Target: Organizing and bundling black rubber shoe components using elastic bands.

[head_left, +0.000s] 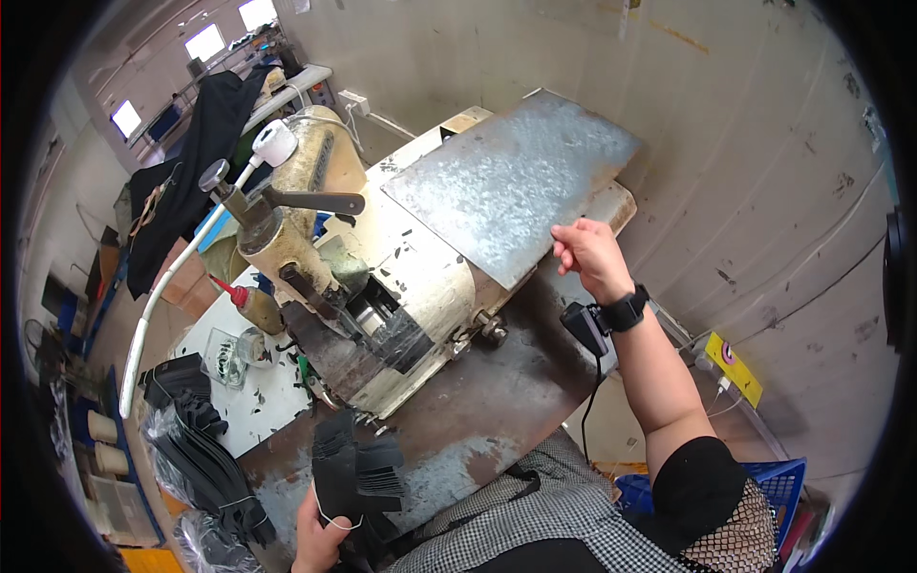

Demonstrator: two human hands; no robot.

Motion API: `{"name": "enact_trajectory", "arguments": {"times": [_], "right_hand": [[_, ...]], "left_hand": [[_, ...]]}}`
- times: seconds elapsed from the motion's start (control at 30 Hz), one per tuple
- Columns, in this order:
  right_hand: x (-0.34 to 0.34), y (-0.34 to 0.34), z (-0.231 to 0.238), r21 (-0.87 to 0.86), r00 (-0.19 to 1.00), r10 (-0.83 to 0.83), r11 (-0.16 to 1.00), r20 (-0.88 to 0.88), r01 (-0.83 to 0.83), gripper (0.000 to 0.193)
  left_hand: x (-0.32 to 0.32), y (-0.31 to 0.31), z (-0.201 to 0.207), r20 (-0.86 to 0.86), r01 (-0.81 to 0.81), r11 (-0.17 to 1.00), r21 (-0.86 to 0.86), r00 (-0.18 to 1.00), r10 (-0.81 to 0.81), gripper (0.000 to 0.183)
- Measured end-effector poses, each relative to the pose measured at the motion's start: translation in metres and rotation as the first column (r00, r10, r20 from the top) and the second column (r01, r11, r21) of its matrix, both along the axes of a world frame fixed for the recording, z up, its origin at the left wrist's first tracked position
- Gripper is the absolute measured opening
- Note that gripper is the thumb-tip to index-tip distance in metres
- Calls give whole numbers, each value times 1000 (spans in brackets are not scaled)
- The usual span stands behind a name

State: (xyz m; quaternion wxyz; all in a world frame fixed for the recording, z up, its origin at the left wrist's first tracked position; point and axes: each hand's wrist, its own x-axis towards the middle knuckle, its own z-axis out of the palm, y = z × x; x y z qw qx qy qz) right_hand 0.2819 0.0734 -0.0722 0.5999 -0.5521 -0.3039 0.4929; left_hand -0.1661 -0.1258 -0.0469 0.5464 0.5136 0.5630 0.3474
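Observation:
My left hand is closed on a bundle of black strips at the lower edge. A thin pale band loops round the bundle by my thumb, and the strips fan out at their far end. Over the right edge of a bare metal plate, my right hand hangs with fingers curled and pressed together. Anything inside those fingers is hidden. A black device with a cable is strapped at my right wrist. Between the hands stands a cream machine with a dark, worn front and a lever on top.
Banded black strips lie in plastic at the left. A red-tipped bottle and a clear container stand on the white surface. A white flexible tube arcs beside the machine. Dark scraps are scattered about. A blue crate is at lower right.

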Motion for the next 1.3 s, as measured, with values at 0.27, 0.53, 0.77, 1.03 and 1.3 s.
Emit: {"name": "enact_trajectory", "arguments": {"times": [0.27, 0.53, 0.77, 1.03, 1.3], "right_hand": [[-4, 38, -4, 19, 996, 65, 998, 65, -66, 18], [-2, 42, 1, -29, 950, 110, 994, 293, -106, 32], [-69, -31, 18, -47, 779, 557, 821, 287, -569, 27], [-53, 8, -6, 5, 811, 368, 910, 455, -415, 18], [-11, 59, -44, -19, 745, 528, 820, 407, -571, 15]], "left_hand": [[-5, -12, -1, 25, 33, 990, -139, 999, -30, 71], [-7, -18, -4, 20, -14, 977, -212, 1000, 19, 72], [-20, -41, -5, 225, -128, 983, -135, 962, 156, 82], [-26, -141, 2, 215, -495, 868, -45, 843, 493, 90], [1, -329, -45, 219, -921, 376, -100, 348, 911, 68]]}}
